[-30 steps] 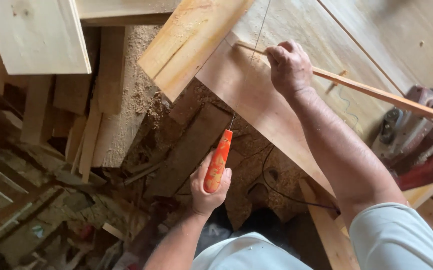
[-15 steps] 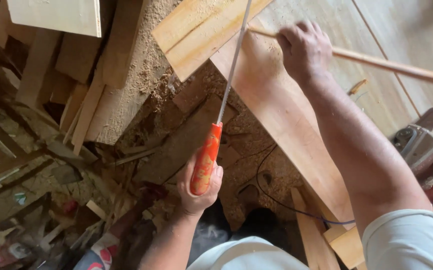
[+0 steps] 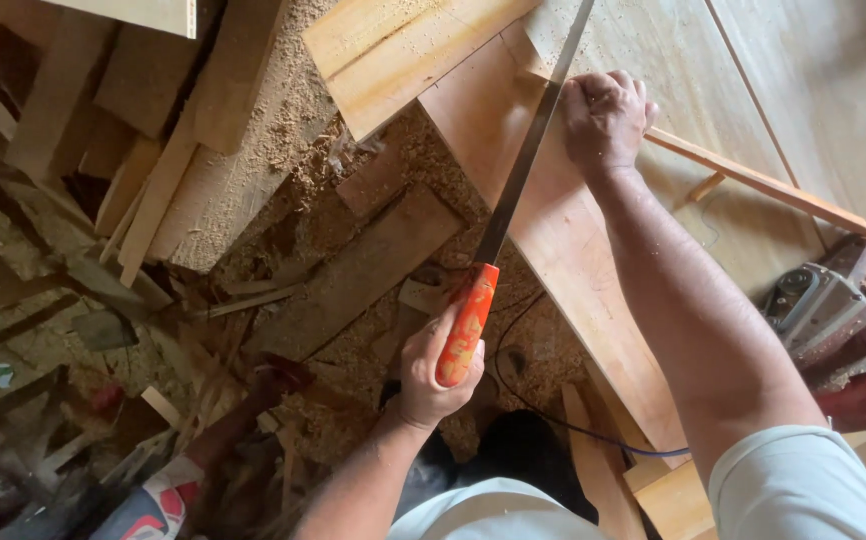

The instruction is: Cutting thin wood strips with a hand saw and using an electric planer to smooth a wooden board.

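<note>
Saw: a hand saw [image 3: 528, 165] with an orange handle and a long, narrow steel blade. The blade runs up and away from the body and crosses the edge of a wooden board [image 3: 573, 260], seemingly so that the teeth meet the wood at a slant.
Left hand: the left hand [image 3: 440, 370] is clenched around the orange handle, low and close to the body, below the edge of the bench [image 3: 833, 90]. The forearm rises from the bottom of the view and the wrist lines up with the blade.
Right hand: the right hand [image 3: 605, 118] is closed into a fist, knuckles up, pressing on the board just beside the blade. It seems to pin the wood so it cannot shift, and it rests at the near end of a thin wooden strip [image 3: 773, 187]. Whether the fingers wrap that strip's end I cannot tell. The arm is stretched out long.
Board: it lies flat on the bench with its near edge overhanging, which leaves the blade free room underneath.
Surroundings: a second, thicker plank [image 3: 403, 55] lies across the top of the board. A power planer [image 3: 823, 305] sits at the right. Below, the floor [image 3: 283, 180] is covered in sawdust and offcuts.
</note>
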